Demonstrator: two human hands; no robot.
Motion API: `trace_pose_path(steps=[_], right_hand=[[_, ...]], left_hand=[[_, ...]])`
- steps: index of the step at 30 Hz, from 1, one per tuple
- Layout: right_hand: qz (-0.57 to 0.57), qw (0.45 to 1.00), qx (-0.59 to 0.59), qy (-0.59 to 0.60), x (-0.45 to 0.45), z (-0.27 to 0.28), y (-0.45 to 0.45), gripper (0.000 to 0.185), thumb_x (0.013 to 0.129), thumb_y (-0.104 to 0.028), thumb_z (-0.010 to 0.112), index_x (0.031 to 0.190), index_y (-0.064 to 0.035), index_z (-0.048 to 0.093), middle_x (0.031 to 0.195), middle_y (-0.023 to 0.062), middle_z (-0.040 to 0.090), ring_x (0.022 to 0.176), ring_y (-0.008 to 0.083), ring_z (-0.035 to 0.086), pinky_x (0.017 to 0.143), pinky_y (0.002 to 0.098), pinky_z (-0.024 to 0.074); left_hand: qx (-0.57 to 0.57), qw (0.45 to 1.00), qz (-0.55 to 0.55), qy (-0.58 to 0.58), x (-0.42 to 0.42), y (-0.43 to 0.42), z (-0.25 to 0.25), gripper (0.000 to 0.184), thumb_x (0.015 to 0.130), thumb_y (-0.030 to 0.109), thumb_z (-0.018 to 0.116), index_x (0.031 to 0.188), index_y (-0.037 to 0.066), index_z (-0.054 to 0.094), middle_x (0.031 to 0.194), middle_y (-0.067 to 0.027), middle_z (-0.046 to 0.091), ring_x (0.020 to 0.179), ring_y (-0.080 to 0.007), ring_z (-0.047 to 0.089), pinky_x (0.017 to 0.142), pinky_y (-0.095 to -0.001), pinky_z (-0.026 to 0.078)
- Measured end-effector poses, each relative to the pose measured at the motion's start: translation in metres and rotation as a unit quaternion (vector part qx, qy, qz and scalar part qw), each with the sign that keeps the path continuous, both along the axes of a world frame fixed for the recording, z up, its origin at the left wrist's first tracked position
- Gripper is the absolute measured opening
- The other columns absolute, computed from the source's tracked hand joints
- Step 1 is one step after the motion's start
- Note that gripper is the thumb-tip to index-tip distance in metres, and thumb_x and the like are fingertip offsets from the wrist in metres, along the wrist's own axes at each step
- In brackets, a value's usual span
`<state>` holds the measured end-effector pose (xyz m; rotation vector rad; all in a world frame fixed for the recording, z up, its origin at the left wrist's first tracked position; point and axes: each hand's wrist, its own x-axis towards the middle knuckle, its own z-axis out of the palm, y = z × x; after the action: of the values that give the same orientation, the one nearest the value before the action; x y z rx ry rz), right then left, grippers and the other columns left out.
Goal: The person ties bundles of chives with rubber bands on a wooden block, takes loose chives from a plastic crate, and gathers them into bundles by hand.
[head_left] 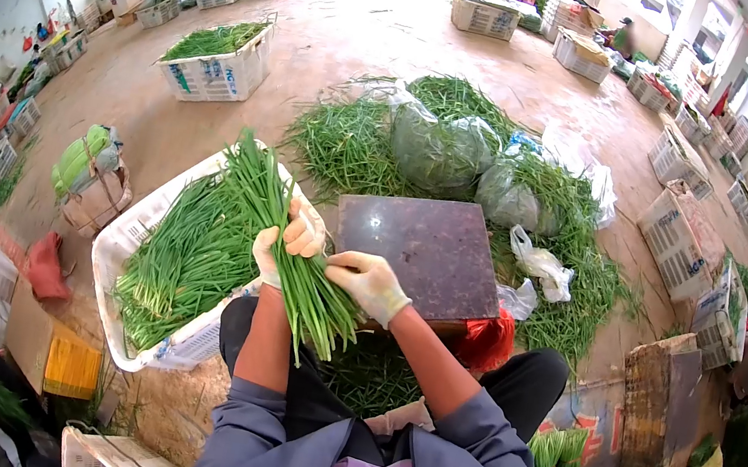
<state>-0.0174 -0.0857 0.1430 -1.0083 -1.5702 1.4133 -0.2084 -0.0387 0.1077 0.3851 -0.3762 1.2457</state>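
Note:
My left hand [299,231], in a thin whitish glove, is closed around a bunch of garlic chives [310,297] in front of my lap. The long green leaves slant from upper left to lower right and fan out at both ends. Beside the bunch is my right hand [371,286], also gloved, its thumb and fingers pinched together at the bunch's right edge. What lies between those fingertips is too small to tell. To the left, a white plastic crate [121,237] holds more chives [185,253] laid lengthwise. A dark square board [420,251] stands just beyond my right hand.
Loose chives [341,135] and filled plastic bags [442,146] are heaped behind the board. A red bag [484,342] hangs at its near right corner. Another crate of greens [213,76] stands farther left. Tied bundles [558,463] lie by my right knee. Crates line both sides.

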Motion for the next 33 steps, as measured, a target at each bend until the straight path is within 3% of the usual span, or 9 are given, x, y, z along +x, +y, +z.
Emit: trace_pose_path(steps=[2,5,8,10,12,13,16,19,33], right_hand=[[-0.041,0.996,-0.042,0.060,0.010,0.003,-0.004,0.041,0.090,-0.019,0.068,0.123,0.0052,0.060,0.097,0.0107,0.071,0.087,0.0158,0.067,0.081,0.0286,0.0524],[0.059,0.872,-0.178,0.453,0.060,-0.043,-0.015,0.039,0.091,-0.016,0.067,0.126,-0.0001,0.060,0.094,0.0091,0.071,0.091,0.0146,0.068,0.085,0.0302,0.0537],[0.030,0.945,-0.239,0.221,0.086,-0.065,-0.031,0.044,0.093,-0.016,0.064,0.132,0.0008,0.054,0.105,0.0134,0.070,0.097,0.0196,0.067,0.085,0.0326,0.0536],[0.027,0.991,0.034,-0.127,0.075,-0.084,-0.025,0.049,0.093,-0.014,0.064,0.137,-0.0001,0.049,0.117,0.0139,0.067,0.107,0.0212,0.065,0.090,0.0335,0.0530],[-0.002,0.982,-0.148,0.116,0.048,-0.024,-0.032,0.058,0.091,-0.015,0.068,0.141,0.0008,0.044,0.125,0.0132,0.063,0.114,0.0212,0.061,0.095,0.0336,0.0507],[0.013,0.993,0.003,0.117,0.032,-0.041,-0.024,0.062,0.089,-0.015,0.070,0.142,0.0007,0.042,0.129,0.0123,0.061,0.115,0.0204,0.059,0.097,0.0335,0.0494],[0.026,0.968,0.235,-0.088,0.009,-0.007,-0.025,0.043,0.085,-0.016,0.073,0.125,-0.0046,0.060,0.115,0.0137,0.065,0.104,0.0241,0.063,0.088,0.0330,0.0503],[0.009,0.958,0.279,-0.074,0.006,-0.009,-0.028,0.021,0.084,-0.014,0.073,0.102,-0.0055,0.068,0.098,0.0129,0.067,0.090,0.0295,0.065,0.082,0.0346,0.0516],[0.020,0.932,0.315,-0.177,0.017,-0.016,-0.050,0.017,0.088,-0.023,0.068,0.089,-0.0060,0.066,0.082,0.0129,0.067,0.076,0.0331,0.067,0.068,0.0394,0.0528]], left_hand=[[-0.006,1.000,0.013,-0.003,-0.009,-0.004,0.000,0.053,0.088,0.018,0.061,0.137,0.002,0.047,0.072,0.0062,0.036,0.061,-0.0077,0.038,0.064,-0.0269,0.032],[-0.013,0.997,0.038,-0.060,-0.028,-0.001,0.001,0.053,0.090,0.016,0.058,0.140,0.001,0.048,0.073,0.0069,0.039,0.062,-0.0066,0.040,0.064,-0.0261,0.035],[-0.021,0.996,0.051,-0.076,-0.034,0.000,-0.001,0.051,0.091,0.015,0.057,0.139,0.001,0.049,0.073,0.0063,0.041,0.062,-0.0059,0.041,0.063,-0.0248,0.034],[-0.037,0.996,0.050,-0.071,-0.028,0.000,-0.005,0.055,0.091,0.017,0.056,0.142,0.002,0.045,0.072,0.0071,0.037,0.061,-0.0062,0.039,0.063,-0.0255,0.033],[-0.042,0.997,0.047,-0.049,-0.019,-0.002,-0.005,0.056,0.090,0.018,0.056,0.143,0.002,0.044,0.072,0.0074,0.036,0.062,-0.0064,0.039,0.063,-0.0258,0.033],[-0.021,0.999,0.031,-0.036,-0.015,0.000,-0.004,0.056,0.090,0.018,0.057,0.143,0.003,0.045,0.072,0.0074,0.037,0.062,-0.0064,0.039,0.063,-0.0260,0.033],[-0.041,0.999,0.019,-0.021,-0.012,0.003,-0.007,0.057,0.090,0.018,0.057,0.143,0.003,0.045,0.073,0.0068,0.040,0.063,-0.0065,0.041,0.064,-0.0265,0.034],[-0.026,0.999,0.013,-0.026,-0.012,-0.001,-0.001,0.051,0.093,0.014,0.054,0.142,0.001,0.045,0.073,0.0056,0.041,0.063,-0.0067,0.042,0.065,-0.0259,0.037],[-0.072,0.996,0.039,0.033,-0.020,0.008,-0.008,0.050,0.093,0.016,0.054,0.140,0.000,0.048,0.073,0.0054,0.042,0.062,-0.0075,0.042,0.063,-0.0268,0.037]])
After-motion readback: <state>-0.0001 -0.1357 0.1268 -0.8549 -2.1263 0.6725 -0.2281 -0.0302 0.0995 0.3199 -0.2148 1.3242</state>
